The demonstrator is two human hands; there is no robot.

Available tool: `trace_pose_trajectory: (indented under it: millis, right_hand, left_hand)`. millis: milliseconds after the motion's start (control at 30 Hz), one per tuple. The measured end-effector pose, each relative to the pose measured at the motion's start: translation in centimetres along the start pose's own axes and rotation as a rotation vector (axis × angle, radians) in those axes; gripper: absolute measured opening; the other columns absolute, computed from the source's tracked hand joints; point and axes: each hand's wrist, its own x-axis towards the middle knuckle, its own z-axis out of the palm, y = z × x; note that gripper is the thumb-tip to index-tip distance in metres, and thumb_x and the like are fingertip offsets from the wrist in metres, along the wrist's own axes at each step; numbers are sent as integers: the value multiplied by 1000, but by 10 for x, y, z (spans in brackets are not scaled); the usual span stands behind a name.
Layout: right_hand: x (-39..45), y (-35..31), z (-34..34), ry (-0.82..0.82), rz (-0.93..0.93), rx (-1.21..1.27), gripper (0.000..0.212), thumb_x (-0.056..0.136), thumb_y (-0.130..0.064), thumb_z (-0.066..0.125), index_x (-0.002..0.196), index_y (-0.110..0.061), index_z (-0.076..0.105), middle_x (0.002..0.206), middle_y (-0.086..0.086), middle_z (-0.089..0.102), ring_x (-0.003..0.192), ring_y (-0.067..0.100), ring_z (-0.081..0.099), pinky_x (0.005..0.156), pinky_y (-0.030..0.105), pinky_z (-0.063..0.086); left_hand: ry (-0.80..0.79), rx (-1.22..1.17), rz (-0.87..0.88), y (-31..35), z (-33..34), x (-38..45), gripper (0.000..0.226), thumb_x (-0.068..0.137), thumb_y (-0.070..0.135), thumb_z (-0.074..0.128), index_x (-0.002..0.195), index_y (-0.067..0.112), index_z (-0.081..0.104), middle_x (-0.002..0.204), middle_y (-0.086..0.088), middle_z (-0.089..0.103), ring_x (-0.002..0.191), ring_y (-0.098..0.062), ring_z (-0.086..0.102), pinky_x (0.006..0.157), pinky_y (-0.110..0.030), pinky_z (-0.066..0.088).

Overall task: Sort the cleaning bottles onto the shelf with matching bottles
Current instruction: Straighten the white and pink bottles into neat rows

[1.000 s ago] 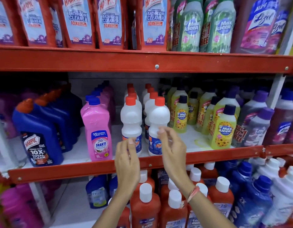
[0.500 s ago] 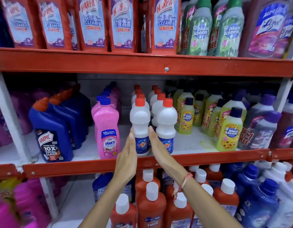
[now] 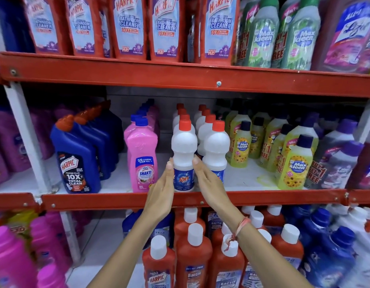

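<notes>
A: White Rin bottle (image 3: 183,154), red cap, upright at front edge of the middle shelf (image 3: 122,199). That's the ref. point.

B: Hands?

A: Left hand (image 3: 161,192) flat, fingers straight & together, palm facing the Rin bottle's left side; fingertip at the label's top edge, touching or nearly so, can't tell which. Right hand (image 3: 209,183) mirrors it on the bottle's right side, also flat & extended. Neither hand curled round it; bottle sits between the two palms, base on the shelf. Red-and-white thread (image 3: 239,229) on right wrist.

B: Neighbours?

A: Just right of the Rin bottle: second white bottle (image 3: 215,148), same red cap, w/ more of the kind in two rows behind. Just left: pink Shakti bottle (image 3: 143,156), blue cap. Further left: blue Harpic bottles (image 3: 76,159). Further right: yellow Max Kleen bottles (image 3: 295,163), then purple ones at the frame edge.

B: Above & below?

A: Above the Rin bottle: red Harpic Bathroom Cleaner pouches (image 3: 165,28). Below: red Bactin bottles (image 3: 193,256), white caps.
</notes>
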Motion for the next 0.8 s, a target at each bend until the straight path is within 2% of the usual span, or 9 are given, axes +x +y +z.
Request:
trace_pose_trajectory:
  millis: [67,133,200,300,367,467,567,667,800]
  right_hand:
    - [-2,3,4,131,0,-21,43,100,-53,36,129,-31,60,131,-11,63,125,9,57,105,33,47]
    - [-6,4,13,325,-64,-116,38,99,-51,39,96,-26,67,102,-2,72,101,16,67,88,37,53]
    - [-10,0,26,442,-153,-122,29,100,-45,44,85,-28,62,90,1,69,89,17,66,81,39,52]
    - [-11,-12,52,296,-169,-37,26,97,-46,46,100,-29,66,94,-7,72,93,13,69,86,37,55]
    - [-7,-20,69,135,-85,36,24,99,-47,45,104,-32,63,97,-17,69,102,9,68,93,32,53]
    - [4,-24,87,-4,107,44,47,99,-54,38,134,-26,52,127,-11,61,125,11,54,102,24,39]
    - [12,-22,98,-52,238,-3,75,93,-69,30,156,-29,23,160,-6,32,148,16,28,118,35,24]
    - [13,-25,108,-24,237,-46,78,90,-75,28,155,-31,24,159,-8,35,148,18,32,122,42,24]
    - [10,-26,116,30,184,-79,69,91,-73,29,149,-37,38,153,-9,46,142,17,41,120,44,30]
  left_hand:
    - [71,-20,40,-6,-2,-3,65,92,65,17,141,37,49,134,6,62,117,-3,54,84,-3,37]
    - [240,-63,100,-15,-6,-4,66,91,64,20,126,29,63,118,5,70,113,-11,63,93,-21,49]
    - [407,-78,146,-22,-15,-4,65,97,64,20,114,24,68,108,2,72,104,-15,66,95,-38,53]
    - [548,-20,186,-27,-35,-5,64,96,59,20,113,19,67,108,1,68,102,-13,62,88,-21,46]
    - [586,18,195,-27,-50,-4,53,101,46,23,117,16,64,111,2,61,102,-9,53,85,-18,38]
    - [514,82,151,-27,-67,0,49,105,42,23,132,16,54,122,6,53,111,-1,41,91,-16,26]
    - [270,47,77,-33,-79,1,66,96,62,12,153,32,26,141,20,34,129,5,27,105,-18,18]
    - [69,91,60,-40,-87,1,62,87,78,1,146,57,4,150,30,18,138,4,21,110,-21,14]
    - [11,63,-45,-48,-100,5,75,80,86,-2,147,61,20,148,13,48,138,-12,44,112,-29,28]
